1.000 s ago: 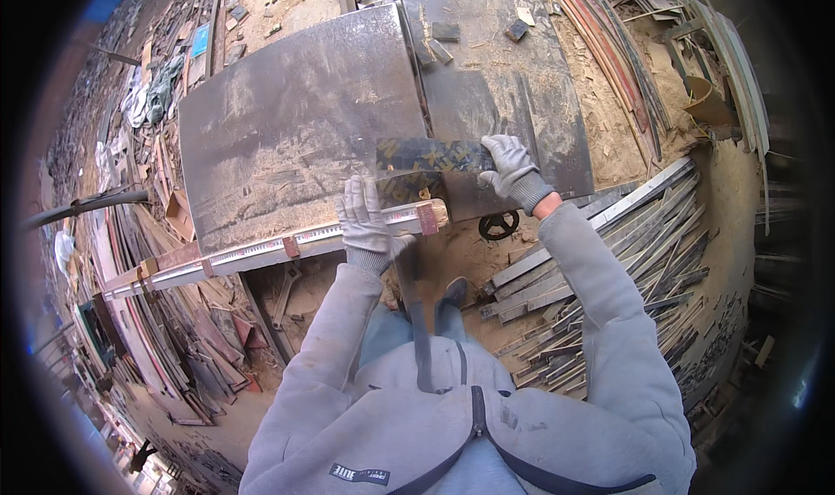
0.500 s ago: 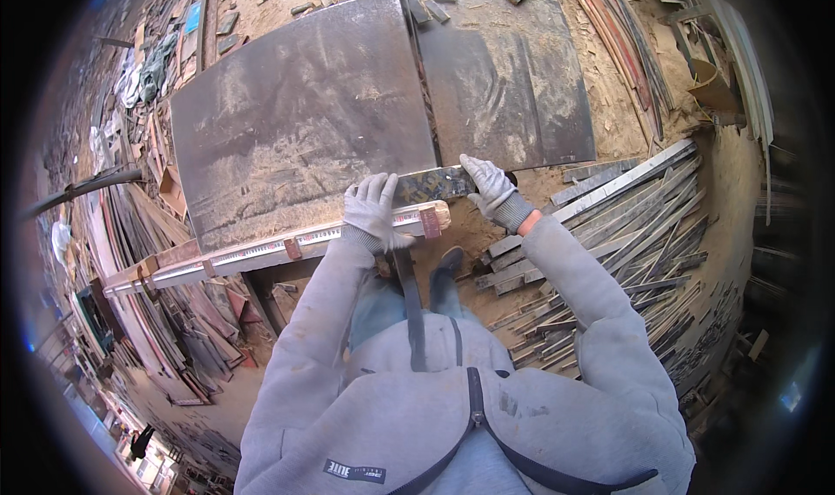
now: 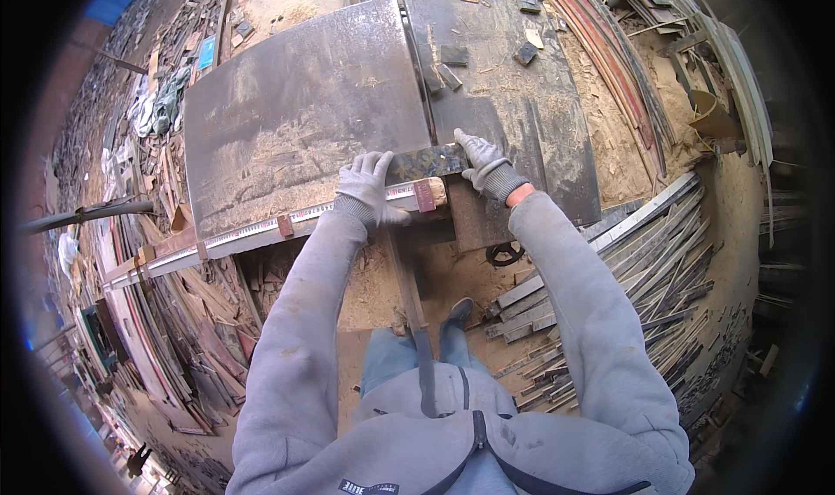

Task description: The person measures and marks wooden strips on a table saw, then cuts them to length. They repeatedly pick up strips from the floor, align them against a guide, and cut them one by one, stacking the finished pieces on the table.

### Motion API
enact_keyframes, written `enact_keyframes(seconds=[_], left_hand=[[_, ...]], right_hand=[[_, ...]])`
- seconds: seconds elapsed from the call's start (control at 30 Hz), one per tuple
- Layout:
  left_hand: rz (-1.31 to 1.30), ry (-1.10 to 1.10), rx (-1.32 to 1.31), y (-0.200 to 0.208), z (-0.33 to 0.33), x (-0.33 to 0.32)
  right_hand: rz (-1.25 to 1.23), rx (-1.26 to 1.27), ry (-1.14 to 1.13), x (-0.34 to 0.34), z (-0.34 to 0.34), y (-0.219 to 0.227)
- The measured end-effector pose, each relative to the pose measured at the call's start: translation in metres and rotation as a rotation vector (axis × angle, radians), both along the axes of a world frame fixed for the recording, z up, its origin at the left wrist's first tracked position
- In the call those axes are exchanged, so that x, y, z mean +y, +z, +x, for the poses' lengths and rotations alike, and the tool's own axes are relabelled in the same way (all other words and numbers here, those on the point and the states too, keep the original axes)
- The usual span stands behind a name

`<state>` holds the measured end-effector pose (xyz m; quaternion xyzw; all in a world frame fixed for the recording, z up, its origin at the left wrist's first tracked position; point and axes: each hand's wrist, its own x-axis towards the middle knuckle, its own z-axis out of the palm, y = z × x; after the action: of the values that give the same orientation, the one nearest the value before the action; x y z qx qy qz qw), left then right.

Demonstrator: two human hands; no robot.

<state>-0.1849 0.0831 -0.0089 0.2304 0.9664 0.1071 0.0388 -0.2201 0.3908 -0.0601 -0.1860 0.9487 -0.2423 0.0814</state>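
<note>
1. Here, the left end of a dark, gold-marked board (image 3: 424, 161) disappears beneath or behind the fingertips of my left hand (image 3: 365, 189); exactly where it ends cannot be made out.
2. The right end is covered by the fingers of my right hand (image 3: 489, 168), and the board's underside is hidden.
3. Left of my left fingers, a white-scaled rail (image 3: 317, 218) runs away to the side; my glove covers a stretch of it, and its scale is too small to read.
4. My left thumb is blurred, as is the area just below it, towards my body.
5. Nearer me than my right fingers, a black handwheel (image 3: 504, 253) shows only in part, cut off by a plate's edge.
6. Pose, left: forearm raised from below, wrist above the rail, fingers extended forward, thumb held wide to the right; whether the fingertips press on the board I cannot tell.
7. Pose, right: forearm slanting inward, bare skin between cuff and glove, fingers over the far side and thumb on the near side, narrowed on the board's end.
8. The board thus lies between my two hands, just beyond the rail's red-brown end band (image 3: 424, 194).
9. Beyond my left fingers spreads a dusty metal sheet (image 3: 300, 117); beyond my right, a second sheet (image 3: 552, 138) bears small offcuts (image 3: 453, 56).
</note>
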Motion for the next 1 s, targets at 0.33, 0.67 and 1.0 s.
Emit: enact_keyframes(seconds=[0.33, 0.67, 1.0], left_hand=[[-0.025, 0.042, 0.001, 0.001, 0.01, 0.005], [0.238, 0.193, -0.231, 0.011, -0.026, -0.001], [0.691, -0.156, -0.668, 0.089, -0.096, 0.005]], right_hand=[[-0.073, -0.133, -0.305, -0.012, 0.051, 0.051], [-0.968, -0.171, -0.622, 0.046, 0.056, 0.159], [-0.816, -0.104, -0.69, -0.065, 0.061, 0.151]])
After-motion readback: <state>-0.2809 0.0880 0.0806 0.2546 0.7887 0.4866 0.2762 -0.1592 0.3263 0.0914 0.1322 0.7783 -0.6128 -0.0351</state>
